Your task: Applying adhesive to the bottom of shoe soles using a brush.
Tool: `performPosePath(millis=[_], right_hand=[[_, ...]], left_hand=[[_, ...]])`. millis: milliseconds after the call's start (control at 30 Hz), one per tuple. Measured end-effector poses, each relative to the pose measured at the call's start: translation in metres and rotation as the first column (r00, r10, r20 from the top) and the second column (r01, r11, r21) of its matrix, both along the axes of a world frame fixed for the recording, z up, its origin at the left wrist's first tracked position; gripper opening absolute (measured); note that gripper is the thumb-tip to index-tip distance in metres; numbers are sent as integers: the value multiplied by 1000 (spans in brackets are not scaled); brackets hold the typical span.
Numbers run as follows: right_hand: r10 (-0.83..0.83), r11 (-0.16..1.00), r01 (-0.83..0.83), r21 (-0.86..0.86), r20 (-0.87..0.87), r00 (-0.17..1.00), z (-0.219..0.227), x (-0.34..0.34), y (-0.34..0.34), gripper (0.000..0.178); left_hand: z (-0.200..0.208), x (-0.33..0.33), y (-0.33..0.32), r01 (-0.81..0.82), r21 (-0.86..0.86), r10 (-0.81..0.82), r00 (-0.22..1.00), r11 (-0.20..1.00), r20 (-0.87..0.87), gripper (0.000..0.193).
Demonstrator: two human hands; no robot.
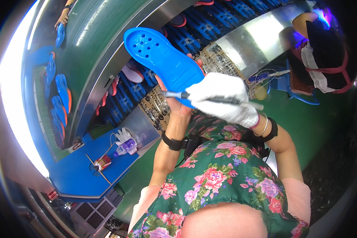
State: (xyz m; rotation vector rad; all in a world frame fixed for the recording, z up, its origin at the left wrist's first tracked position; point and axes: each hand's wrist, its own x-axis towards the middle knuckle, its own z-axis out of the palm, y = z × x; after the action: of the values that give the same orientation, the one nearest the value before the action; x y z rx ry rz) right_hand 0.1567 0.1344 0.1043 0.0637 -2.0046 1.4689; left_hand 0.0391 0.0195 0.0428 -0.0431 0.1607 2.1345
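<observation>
Above the floral apron, left hand (174,101) fingers gripping blue sole (162,59), gloved right hand (222,99) fingers closed on pen (210,99).

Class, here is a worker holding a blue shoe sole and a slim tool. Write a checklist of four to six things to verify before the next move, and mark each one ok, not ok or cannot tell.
1. Blue sole held firmly: left hand grips its lower end from beneath; ok.
2. Right hand protected: white glove on; ok. Left hand is bare; not ok if gloves are needed.
3. Slim tool gripped: lies across the gloved fingers, tip pointing toward the person's left; ok.
4. Tool tip touching the sole: overlaps its edge, contact unclear; cannot tell.
5. Working face visible: perforated face turned to the camera; ok.
6. Room beside the co-worker at upper right: apart from both hands; ok.
</observation>
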Motion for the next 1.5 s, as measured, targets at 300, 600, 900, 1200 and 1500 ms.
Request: performPosePath(millis=[300, 600, 900, 1200, 1500], right_hand=[[238, 970, -237, -50, 1, 971, -4, 8, 3, 23], [202, 976, -203, 77, 29, 979, -9, 12, -2, 23], [284, 958, -278, -65, 100, 954, -10, 22, 0, 19], [283, 959, -278, -59, 92, 955, -17, 31, -4, 16], [79, 958, -59, 280, -58, 995, -16, 26, 2, 24]], left_hand=[[-4, -14, -6, 165, 67, -155, 979, 984, -135, 104], [-8, -25, -18, 286, 147, -267, 954, 947, -136, 106], [-16, -25, -29, 248, 60, -241, 965, 967, -102, 114], [-11, -31, -29, 265, -120, -283, 944, 957, -170, 112], [1, -35, -33, 328, -344, -402, 899, 880, -171, 105]])
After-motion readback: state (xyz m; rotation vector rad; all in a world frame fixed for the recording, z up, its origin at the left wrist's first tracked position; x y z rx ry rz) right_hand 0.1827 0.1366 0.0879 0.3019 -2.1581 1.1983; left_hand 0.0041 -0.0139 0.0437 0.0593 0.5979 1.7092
